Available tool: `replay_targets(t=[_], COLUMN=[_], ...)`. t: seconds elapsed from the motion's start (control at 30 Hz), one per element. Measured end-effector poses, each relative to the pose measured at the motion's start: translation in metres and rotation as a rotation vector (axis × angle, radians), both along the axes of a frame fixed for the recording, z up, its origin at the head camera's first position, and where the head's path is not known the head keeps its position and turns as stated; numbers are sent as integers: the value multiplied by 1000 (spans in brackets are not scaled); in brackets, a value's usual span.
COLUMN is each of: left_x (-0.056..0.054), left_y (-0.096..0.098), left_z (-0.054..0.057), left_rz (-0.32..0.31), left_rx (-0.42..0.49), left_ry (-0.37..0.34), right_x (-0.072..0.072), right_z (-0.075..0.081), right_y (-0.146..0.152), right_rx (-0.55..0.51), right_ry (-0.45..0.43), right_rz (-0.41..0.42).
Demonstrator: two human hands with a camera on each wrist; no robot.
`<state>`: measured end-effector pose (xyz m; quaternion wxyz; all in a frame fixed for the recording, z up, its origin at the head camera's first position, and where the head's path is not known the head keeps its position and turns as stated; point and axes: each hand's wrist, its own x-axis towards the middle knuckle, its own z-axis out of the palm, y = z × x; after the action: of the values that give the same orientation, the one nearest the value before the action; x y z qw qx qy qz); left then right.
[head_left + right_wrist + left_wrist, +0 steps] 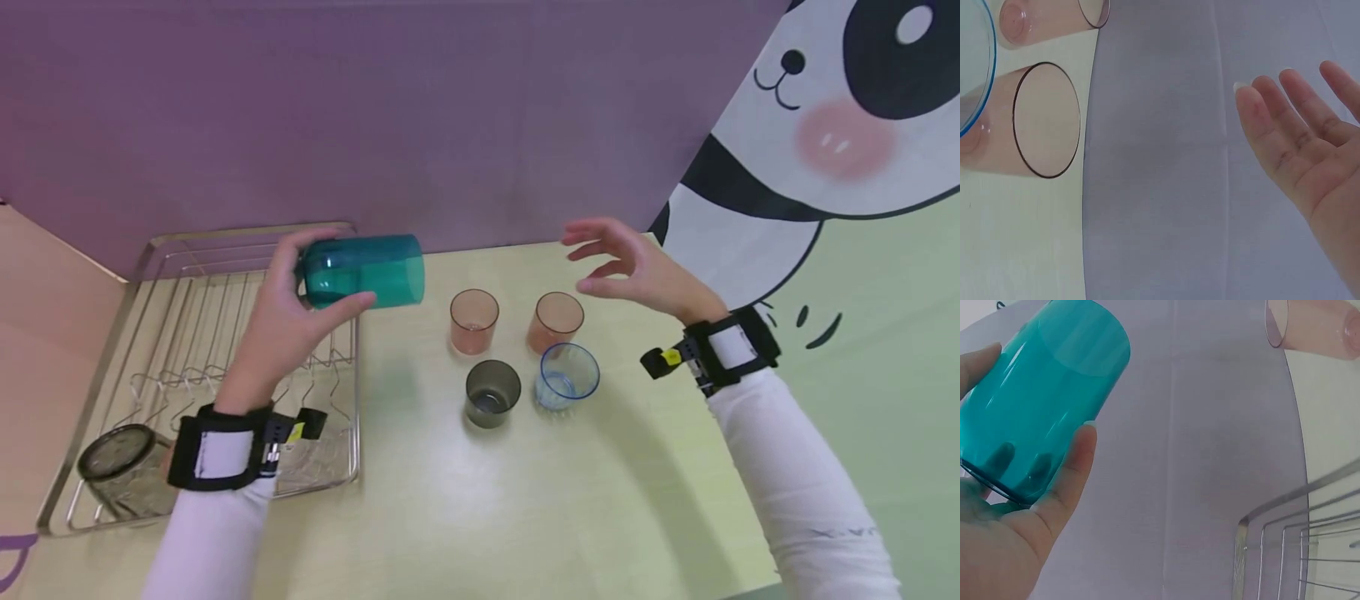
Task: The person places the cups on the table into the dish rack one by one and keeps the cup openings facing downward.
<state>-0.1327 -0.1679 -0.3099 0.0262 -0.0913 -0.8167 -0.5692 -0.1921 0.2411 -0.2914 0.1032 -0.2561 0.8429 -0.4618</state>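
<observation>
Rack point(93, 393) on the left, grey jar point(135, 475) in it. Left hand point(273, 329) is holding the teal cup point(367, 271) off the table point(450, 517), fingers and thumb round its base end. Cup's sideways, long axis left to right, mouth facing the right hand's side. Then two pink cups point(474, 321), a dark cup point(492, 400), a blue cup point(566, 379). Right hand point(630, 267)'s farther off, well apart from the teal one, grip loose and wide, nothing in it.

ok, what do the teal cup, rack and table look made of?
Teal cup: glass or plastic, can't tell which; glossy, tinted see-through wall with highlights.
Rack: metal, likely steel; thin silvery wires and a rail with a dull shine.
Table: possibly laminate; pale, smooth top with soft glare.
</observation>
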Motion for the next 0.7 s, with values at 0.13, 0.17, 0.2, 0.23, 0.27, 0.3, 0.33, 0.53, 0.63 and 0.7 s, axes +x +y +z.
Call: replay_targets(t=[0.13,0.17,0.2,0.23,0.27,0.3,0.33,0.53,0.63,0.7], left_x=[1,1,1,1,1,0,0,-3,-4,-6], left_y=[-5,-6,-7,-8,-9,-10,-12,-17,-19,-21], left_z=[1,1,1,1,1,1,0,-3,-4,-4], left_rz=[12,16,20,23,26,32,37,82,101,111], left_rx=[-9,-6,-5,-5,-6,-8,-11,-75,-103,-112], left_ry=[-33,-36,-36,-32,-31,-30,-29,-24,-31,-40], right_x=[0,-1,-1,-1,-1,-1,-1,-2,-3,-5], right_z=[1,1,2,2,2,2,2,1,-2,-5], right_y=[2,3,4,5,5,6,7,12,15,17], right_rx=[6,8,15,23,29,34,37,75,94,100], right_ry=[-7,-8,-8,-10,-8,-7,-7,-16,-25,-30], right_rz=[-17,-20,-24,-28,-31,-34,-37,-64,-73,-75])
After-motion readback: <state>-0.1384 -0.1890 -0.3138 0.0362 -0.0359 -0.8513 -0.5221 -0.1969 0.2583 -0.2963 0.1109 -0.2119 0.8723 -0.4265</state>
